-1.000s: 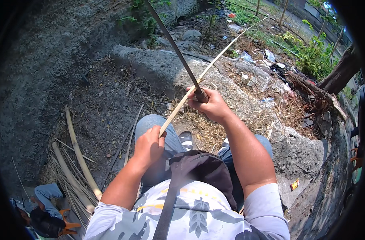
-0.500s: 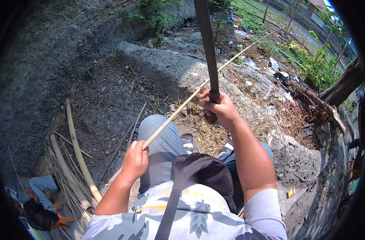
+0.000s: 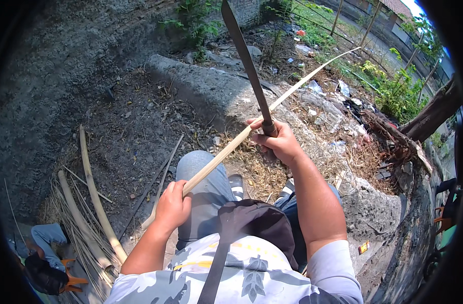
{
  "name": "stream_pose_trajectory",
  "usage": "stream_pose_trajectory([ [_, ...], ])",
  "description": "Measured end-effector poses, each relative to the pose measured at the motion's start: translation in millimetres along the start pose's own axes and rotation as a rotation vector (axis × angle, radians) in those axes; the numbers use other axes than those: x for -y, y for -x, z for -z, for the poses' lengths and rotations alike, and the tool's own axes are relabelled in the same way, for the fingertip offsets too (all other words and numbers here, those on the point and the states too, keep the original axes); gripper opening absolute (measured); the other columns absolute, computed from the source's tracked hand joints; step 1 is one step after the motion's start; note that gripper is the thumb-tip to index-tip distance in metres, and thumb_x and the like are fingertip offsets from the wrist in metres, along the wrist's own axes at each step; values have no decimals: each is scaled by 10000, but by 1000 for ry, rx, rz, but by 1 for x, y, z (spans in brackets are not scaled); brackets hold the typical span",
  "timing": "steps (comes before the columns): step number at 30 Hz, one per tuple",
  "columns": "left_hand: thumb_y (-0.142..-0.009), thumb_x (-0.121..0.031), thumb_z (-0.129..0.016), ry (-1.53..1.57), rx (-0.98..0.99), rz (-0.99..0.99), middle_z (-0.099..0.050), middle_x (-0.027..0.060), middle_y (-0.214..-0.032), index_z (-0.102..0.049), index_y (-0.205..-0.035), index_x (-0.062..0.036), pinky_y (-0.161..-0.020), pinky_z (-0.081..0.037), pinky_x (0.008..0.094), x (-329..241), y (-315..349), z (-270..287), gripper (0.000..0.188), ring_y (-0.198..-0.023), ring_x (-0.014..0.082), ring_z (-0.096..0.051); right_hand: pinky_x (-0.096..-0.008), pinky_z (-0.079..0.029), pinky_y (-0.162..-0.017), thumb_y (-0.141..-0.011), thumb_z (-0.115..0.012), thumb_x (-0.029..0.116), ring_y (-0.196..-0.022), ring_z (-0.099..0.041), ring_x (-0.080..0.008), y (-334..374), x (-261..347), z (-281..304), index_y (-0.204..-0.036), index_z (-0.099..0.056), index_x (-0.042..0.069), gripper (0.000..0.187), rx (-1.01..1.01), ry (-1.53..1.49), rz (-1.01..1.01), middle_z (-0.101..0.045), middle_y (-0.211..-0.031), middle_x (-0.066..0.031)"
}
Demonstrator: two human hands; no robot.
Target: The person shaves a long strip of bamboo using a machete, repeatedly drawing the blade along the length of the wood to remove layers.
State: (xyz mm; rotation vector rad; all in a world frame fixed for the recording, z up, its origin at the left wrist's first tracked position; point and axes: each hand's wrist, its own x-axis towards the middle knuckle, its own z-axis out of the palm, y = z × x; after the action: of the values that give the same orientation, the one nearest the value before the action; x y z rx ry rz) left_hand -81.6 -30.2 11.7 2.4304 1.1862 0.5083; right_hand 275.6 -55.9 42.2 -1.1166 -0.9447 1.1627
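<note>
A long, pale bamboo strip (image 3: 221, 154) runs slantwise across my lap, from beside my left forearm up to the far right, where its thin end bends. My left hand (image 3: 173, 206) is closed around its lower part, above my left knee. In my right hand (image 3: 281, 144) is the handle of a machete, gripped in front of me. The machete's dark blade (image 3: 245, 61) points away and leans left, crossing over the strip. Fingertips of my right hand reach the strip next to the handle; whether they pinch it is hard to see.
Bamboo poles (image 3: 95, 187) and a heap of thin strips (image 3: 72, 215) lie at my left. Beyond my knees is a concrete slab (image 3: 191, 81), with litter and dry leaves past it. A trunk (image 3: 434, 109) leans at the right. Another person (image 3: 46, 253) sits at the lower left.
The bamboo strip has turned and now shows its broad, pale face. The machete's blade has tipped to the left. Both hands keep their holds, nearly in place.
</note>
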Motion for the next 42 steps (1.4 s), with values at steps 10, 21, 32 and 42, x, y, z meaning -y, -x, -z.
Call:
stream_pose_trajectory([
  [10, -884, -335, -742, 41, -56, 145, -680, 183, -812, -609, -1002, -44, -676, -526, 489, 39, 14, -2, 341, -760, 409, -671, -224, -485, -628, -878, -734, 82, -748, -590, -55, -17, 20, -7, -1079, -716, 61, 203, -132, 21, 131, -667, -1274, -120],
  [21, -929, -517, -678, 114, 37, 76, -625, 184, -669, -595, -789, -21, -596, -479, 477, 10, -60, -5, 522, -643, 392, -642, -332, -534, -709, -861, -828, 310, -766, -693, -176, 6, 66, 48, -1135, -711, 86, 373, -372, 963, 266, -732, -843, -86],
  [32, -999, -356, -628, 249, 185, 135, -605, 95, -736, -596, -858, -5, -644, -467, 386, -33, -92, 4, 380, -688, 208, -589, -444, -524, -745, -704, -694, 169, -838, -682, -378, 32, 20, 43, -1001, -678, 42, 323, -159, 1167, 59, -693, -866, -201],
  [42, -1032, -384, -533, 52, 107, 21, -658, 245, -807, -587, -842, -8, -713, -480, 548, -21, -100, -22, 425, -803, 478, -635, -480, -554, -752, -769, -798, 521, -830, -707, -332, 14, 5, 38, -1020, -668, 136, 477, -121, 1561, 453, -696, -833, -133],
])
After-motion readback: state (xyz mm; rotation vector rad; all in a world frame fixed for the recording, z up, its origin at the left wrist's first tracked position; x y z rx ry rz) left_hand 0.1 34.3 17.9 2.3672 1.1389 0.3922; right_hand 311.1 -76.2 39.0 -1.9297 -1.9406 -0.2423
